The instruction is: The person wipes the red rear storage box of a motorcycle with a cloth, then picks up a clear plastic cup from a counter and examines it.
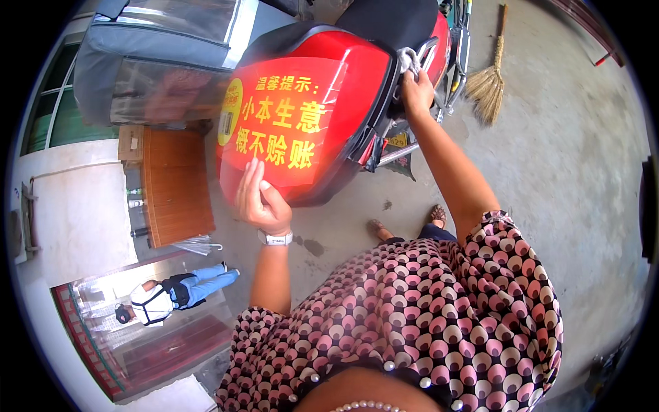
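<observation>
A red sheet with yellow lettering (281,113) covers most of the rounded end of a red motorcycle's tail (357,72). My left hand (261,202), with a white wristband, is at the sheet's lower edge. Its fingers are stretched upward and rest against or just in front of the sheet, with the thumb apart; contact is hard to judge. Farther right, my right hand (417,93) has its fingers closed on a crumpled greyish-white cloth (408,60), beside the metal grab rail (429,51) behind the black seat (384,20).
A straw broom (489,93) lies on the concrete floor at the far right. On the left stand a grey covered vehicle (158,38) and a brown wooden cabinet (180,189), with a folded umbrella (198,245) nearby. Another person (154,302) stands at the lower left.
</observation>
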`<action>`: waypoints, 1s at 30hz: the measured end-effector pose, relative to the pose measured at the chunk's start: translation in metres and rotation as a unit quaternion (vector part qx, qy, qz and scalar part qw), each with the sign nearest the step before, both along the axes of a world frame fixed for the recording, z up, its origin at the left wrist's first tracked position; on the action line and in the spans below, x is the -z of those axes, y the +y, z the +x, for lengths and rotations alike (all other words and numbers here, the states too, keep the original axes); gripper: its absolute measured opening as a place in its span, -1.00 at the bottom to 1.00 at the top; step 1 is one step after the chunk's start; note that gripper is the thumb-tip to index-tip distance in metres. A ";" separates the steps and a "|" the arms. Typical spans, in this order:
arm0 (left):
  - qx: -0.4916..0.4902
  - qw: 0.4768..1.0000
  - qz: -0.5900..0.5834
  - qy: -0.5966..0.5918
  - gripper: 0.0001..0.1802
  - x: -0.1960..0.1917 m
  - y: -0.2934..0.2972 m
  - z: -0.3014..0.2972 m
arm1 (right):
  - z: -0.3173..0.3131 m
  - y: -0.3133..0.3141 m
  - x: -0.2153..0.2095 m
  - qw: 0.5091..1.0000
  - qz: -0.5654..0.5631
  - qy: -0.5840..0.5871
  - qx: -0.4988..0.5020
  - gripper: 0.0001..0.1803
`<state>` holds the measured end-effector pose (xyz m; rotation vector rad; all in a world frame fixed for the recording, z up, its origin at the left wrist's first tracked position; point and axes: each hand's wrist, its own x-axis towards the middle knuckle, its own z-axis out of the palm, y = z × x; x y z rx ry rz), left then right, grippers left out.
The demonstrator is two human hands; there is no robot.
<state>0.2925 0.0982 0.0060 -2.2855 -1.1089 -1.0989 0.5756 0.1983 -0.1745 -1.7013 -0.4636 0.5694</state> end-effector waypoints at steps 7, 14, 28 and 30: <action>0.014 1.000 0.013 0.002 -0.68 0.000 -0.001 -0.005 | -0.102 -0.063 0.042 0.994 0.027 0.109 -0.009 -0.65; 0.029 1.000 0.012 -0.006 -0.69 0.001 0.000 -0.003 | -0.197 -0.124 0.033 0.935 -0.010 0.349 -0.067 -0.61; 0.020 0.999 0.040 0.011 -0.70 0.002 0.003 -0.002 | -0.072 -0.106 0.008 0.869 0.114 0.460 -0.143 -0.81; 0.015 0.999 0.049 0.013 -0.70 0.002 0.001 -0.012 | -0.050 -0.101 -0.040 0.866 0.066 0.483 -0.112 -0.76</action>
